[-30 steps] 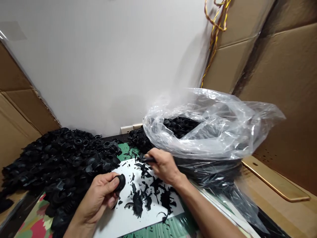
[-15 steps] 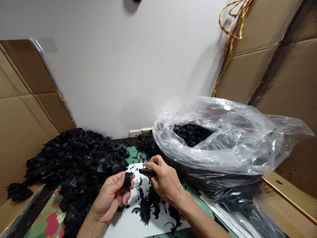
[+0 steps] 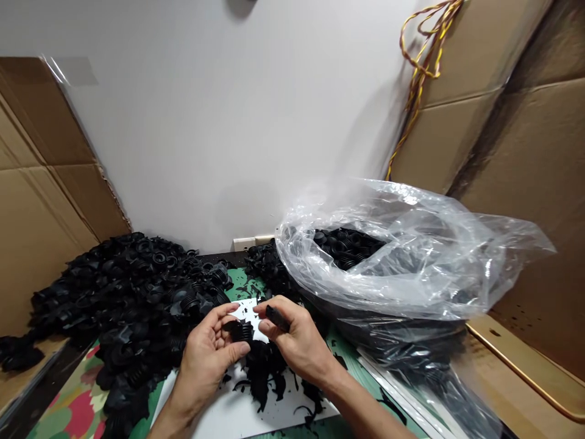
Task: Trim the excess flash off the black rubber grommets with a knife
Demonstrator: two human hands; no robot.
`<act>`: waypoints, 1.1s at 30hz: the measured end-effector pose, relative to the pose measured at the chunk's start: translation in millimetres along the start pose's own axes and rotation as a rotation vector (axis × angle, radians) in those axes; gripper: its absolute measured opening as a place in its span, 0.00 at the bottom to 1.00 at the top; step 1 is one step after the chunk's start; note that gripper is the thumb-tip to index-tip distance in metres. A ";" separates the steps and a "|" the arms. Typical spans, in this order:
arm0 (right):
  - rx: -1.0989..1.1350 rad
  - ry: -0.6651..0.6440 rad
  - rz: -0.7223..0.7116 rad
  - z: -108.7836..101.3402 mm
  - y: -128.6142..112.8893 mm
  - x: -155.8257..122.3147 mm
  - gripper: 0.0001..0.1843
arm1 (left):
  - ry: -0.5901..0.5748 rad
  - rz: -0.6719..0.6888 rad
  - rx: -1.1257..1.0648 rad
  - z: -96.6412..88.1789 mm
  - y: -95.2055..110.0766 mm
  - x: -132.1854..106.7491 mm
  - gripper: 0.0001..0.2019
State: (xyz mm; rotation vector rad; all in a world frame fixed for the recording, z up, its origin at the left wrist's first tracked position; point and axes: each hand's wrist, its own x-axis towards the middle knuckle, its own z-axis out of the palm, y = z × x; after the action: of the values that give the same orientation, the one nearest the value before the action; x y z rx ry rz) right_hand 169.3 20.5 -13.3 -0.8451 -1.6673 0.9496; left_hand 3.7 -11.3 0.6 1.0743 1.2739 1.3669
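My left hand (image 3: 208, 353) holds a small black ribbed rubber part (image 3: 242, 331) between thumb and fingers, above a white sheet (image 3: 228, 414). My right hand (image 3: 292, 341) is closed round a dark slim tool (image 3: 276, 317), its tip close to the rubber part. The two hands almost touch over the sheet. Black rubber trimmings (image 3: 265, 372) lie scattered on the sheet below them.
A big heap of black ribbed rubber parts (image 3: 128, 292) covers the table at the left. A clear plastic bag (image 3: 411, 256) with more such parts stands at the right. Cardboard boxes (image 3: 525, 171) flank both sides; yellow-red wires (image 3: 415, 67) hang by the wall.
Both hands came together over the white sheet; the left hand turned the rubber part toward the tool in the right hand. The camera view shifted slightly.
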 end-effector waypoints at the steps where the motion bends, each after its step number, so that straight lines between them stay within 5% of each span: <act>1: 0.028 -0.018 -0.001 1.8 -0.2 0.0 0.10 | -0.018 0.000 0.004 0.4 -0.7 0.5 0.27; 5: 0.173 -0.082 0.038 10.2 0.8 0.6 0.06 | -0.072 -0.029 0.002 2.1 -1.9 1.3 0.34; 8: 0.391 -0.036 0.118 17.4 2.8 0.8 0.04 | -0.010 -0.011 -0.033 5.8 -3.8 -0.3 0.35; 11: 0.580 0.068 0.211 24.5 5.5 -0.3 0.11 | 0.027 -0.011 -0.070 11.3 -10.6 -4.0 0.30; 15: 0.672 0.082 0.300 28.4 10.0 -2.9 0.17 | -0.073 -0.105 -0.090 15.4 -20.5 -8.7 0.17; 22: 0.429 0.038 0.076 20.5 6.1 0.4 0.10 | -0.095 -0.175 -0.160 14.4 -17.3 -11.7 0.19; 27: 0.291 0.153 -0.037 24.6 1.9 -2.1 0.10 | -0.136 -0.176 -0.184 13.1 -17.5 -10.5 0.19; 33: -0.035 0.189 -0.028 25.8 9.0 5.1 0.13 | -0.222 -0.046 0.102 19.1 -18.9 -22.4 0.15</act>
State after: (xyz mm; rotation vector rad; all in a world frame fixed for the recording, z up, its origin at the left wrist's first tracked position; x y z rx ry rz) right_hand 144.0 24.0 -24.2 -0.9041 -1.5330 0.7982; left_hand 27.6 -30.0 -16.8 1.2230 1.2069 1.1242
